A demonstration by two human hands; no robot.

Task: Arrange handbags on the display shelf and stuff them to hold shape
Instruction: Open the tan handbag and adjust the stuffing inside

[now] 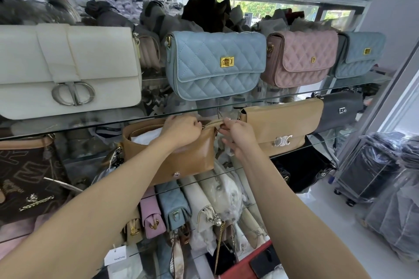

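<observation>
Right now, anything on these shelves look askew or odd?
Yes: the big blue quilted bag on the upper glass shelf sits tilted, its bottom corner overhanging the edge. The tan bag is being zipped, white stuffing showing.

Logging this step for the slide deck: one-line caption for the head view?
Both hands, left and right, work the zip at the top of a tan handbag stuffed with white paper.

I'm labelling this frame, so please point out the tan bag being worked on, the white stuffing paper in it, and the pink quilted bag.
tan bag (pixel 181 161), head view, front panel.
white stuffing paper (pixel 147 136), head view, exposed top.
pink quilted bag (pixel 303 56), head view, flap.
</observation>
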